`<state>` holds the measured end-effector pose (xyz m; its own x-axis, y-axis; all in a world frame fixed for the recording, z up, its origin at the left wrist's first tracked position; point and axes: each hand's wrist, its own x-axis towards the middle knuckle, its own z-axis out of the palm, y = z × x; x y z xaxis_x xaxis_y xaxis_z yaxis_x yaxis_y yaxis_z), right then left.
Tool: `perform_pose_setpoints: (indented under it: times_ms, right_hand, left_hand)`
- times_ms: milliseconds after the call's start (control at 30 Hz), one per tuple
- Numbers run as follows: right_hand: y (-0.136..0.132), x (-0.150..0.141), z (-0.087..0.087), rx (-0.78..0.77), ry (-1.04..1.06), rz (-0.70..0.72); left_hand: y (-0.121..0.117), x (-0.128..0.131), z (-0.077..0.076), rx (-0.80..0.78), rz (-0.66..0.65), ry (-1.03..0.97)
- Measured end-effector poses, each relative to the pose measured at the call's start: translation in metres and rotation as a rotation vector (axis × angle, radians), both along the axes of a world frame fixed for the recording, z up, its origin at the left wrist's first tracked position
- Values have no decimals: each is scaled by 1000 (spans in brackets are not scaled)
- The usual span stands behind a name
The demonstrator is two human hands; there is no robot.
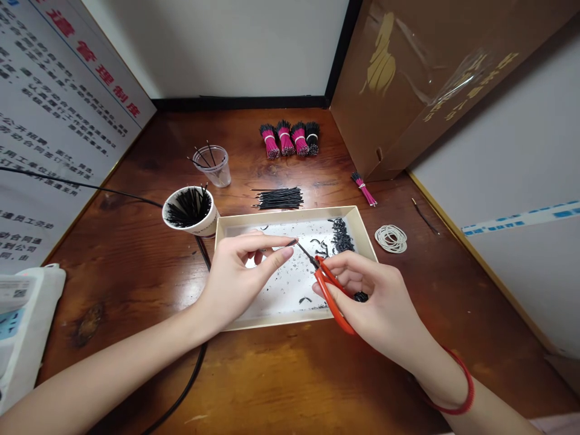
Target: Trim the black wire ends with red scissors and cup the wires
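Observation:
Over a shallow cream box (290,325), my left hand (242,266) pinches a short black wire (292,242) between thumb and forefinger. My right hand (371,296) grips red-handled scissors (327,284), their dark blade tips meeting the wire's end. Most of the wire is hidden behind the left fingers. Inside the box lie black offcuts (341,235), heaped at the far right corner, and tiny scraps scattered over the white bottom. Behind the box a row of black wires (280,198) lies on the table.
Left of the box stand a paper cup (206,225) packed with black wires and a clear plastic cup (222,175) holding a few. Banded pink-and-black bundles (285,140) sit at the back. Rightward lie a small bundle (364,189), white rubber bands (391,239) and a brown carton (385,121).

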<state>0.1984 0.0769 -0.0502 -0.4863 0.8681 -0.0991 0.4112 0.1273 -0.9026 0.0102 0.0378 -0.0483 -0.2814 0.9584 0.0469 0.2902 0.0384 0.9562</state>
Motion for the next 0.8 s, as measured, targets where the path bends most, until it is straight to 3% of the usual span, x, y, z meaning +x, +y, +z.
perform_pose_setpoints:
  times_ms: [467,800]
  right_hand:
    - [0,0,2,46,-22,26]
    - [3,0,-2,96,-63,37]
  left_hand:
    - [0,0,1,-32,8,4]
    - [3,-1,-1,-143,29,-45]
